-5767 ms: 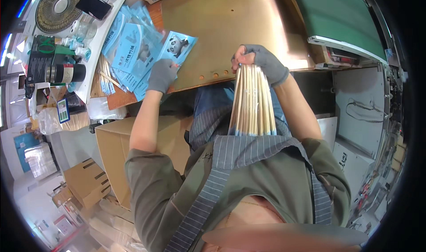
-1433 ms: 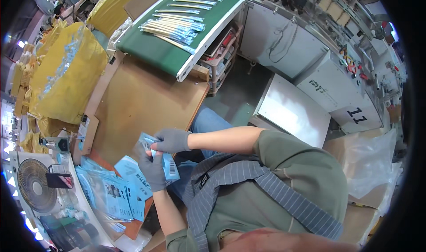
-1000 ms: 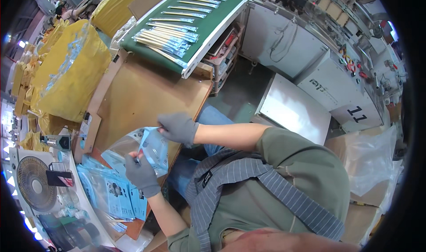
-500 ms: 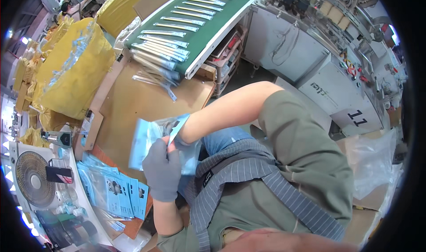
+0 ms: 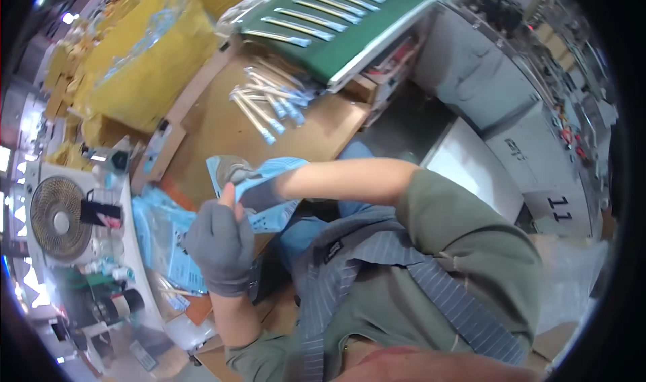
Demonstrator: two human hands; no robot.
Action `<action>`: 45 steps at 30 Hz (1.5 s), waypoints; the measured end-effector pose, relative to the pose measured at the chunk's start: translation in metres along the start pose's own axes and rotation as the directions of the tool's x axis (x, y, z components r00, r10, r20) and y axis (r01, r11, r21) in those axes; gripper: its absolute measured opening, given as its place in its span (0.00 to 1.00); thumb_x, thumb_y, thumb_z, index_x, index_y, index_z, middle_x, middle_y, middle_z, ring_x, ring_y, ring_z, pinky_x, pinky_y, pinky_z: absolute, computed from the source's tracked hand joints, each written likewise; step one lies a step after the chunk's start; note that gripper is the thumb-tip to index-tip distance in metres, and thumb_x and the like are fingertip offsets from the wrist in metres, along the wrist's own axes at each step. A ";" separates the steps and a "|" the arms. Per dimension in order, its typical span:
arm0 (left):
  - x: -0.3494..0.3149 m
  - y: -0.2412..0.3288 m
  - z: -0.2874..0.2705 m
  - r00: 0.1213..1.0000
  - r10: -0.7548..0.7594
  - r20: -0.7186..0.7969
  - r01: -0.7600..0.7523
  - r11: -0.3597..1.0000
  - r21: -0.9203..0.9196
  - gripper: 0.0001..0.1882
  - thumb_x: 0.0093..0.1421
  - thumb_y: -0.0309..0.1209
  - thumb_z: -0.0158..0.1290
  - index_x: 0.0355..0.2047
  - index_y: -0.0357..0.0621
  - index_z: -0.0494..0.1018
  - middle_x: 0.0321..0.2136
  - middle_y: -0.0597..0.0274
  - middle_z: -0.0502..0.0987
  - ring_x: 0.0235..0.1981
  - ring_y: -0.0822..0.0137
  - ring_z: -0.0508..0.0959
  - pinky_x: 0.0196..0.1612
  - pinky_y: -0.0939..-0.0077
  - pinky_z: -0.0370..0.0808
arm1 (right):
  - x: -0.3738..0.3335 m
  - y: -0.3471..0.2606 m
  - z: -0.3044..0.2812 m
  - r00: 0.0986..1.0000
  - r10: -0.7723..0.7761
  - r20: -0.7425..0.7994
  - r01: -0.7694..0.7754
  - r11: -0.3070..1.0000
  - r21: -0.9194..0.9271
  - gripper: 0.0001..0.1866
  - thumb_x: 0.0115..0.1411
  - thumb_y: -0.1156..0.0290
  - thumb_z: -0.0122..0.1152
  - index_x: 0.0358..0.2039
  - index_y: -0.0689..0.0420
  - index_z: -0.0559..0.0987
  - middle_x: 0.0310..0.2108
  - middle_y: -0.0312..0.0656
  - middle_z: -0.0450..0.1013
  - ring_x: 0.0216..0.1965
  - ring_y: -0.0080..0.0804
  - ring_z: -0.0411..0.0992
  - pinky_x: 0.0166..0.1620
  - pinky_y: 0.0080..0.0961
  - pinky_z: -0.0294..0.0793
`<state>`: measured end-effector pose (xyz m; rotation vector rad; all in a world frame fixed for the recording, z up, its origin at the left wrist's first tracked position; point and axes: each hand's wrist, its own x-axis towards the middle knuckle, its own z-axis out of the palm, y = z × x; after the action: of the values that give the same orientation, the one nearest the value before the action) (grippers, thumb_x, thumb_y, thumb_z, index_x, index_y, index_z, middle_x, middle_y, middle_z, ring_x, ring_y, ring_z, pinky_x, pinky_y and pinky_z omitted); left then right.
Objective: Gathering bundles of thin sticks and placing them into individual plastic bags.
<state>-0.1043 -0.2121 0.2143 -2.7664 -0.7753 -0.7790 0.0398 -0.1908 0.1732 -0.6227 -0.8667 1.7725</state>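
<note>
1. The left hand in a grey fingerless work glove (image 5: 219, 244) is raised in front of the chest, thumb up, its fingers closed on the lower edge of a light-blue printed plastic packaging bag (image 5: 259, 194).
2. The right hand (image 5: 237, 175), also in a grey glove, is pushed into the open mouth of that bag; the film hides most of it, so I cannot tell whether its fingers are spread or pinching anything inside.
3. The bag hangs just above the near edge of the brown wooden worktable (image 5: 215, 123), held between both hands and touching no surface.
4. Judging from this, the bag is being opened or filled, and that step looks unfinished: no contents can be seen through it.
5. A loose cluster of pale slim sticks with blue-wrapped ends (image 5: 269, 103) lies on the table beyond the hands, untouched.
6. More such sticks lie in rows on the green sloped tray (image 5: 336, 25) farther off.
7. A stack of flat blue bags (image 5: 161, 237) lies at the left side, so more packing probably remains.
</note>
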 end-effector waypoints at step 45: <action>0.018 -0.105 0.315 0.717 -0.689 0.111 0.697 0.708 -0.114 0.39 0.56 0.54 0.51 0.53 0.30 0.64 0.51 0.39 0.68 0.54 0.45 0.66 0.58 0.58 0.60 | -0.075 0.086 -0.220 0.793 -0.609 -0.015 -0.150 -0.171 -0.974 0.27 0.54 0.56 0.58 0.49 0.61 0.70 0.52 0.54 0.66 0.53 0.52 0.64 0.57 0.41 0.63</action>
<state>-0.0074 -0.0242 -0.0422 -2.5891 -1.9134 -0.8818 0.1815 -0.2219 -0.0276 -1.6867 -1.7572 0.0068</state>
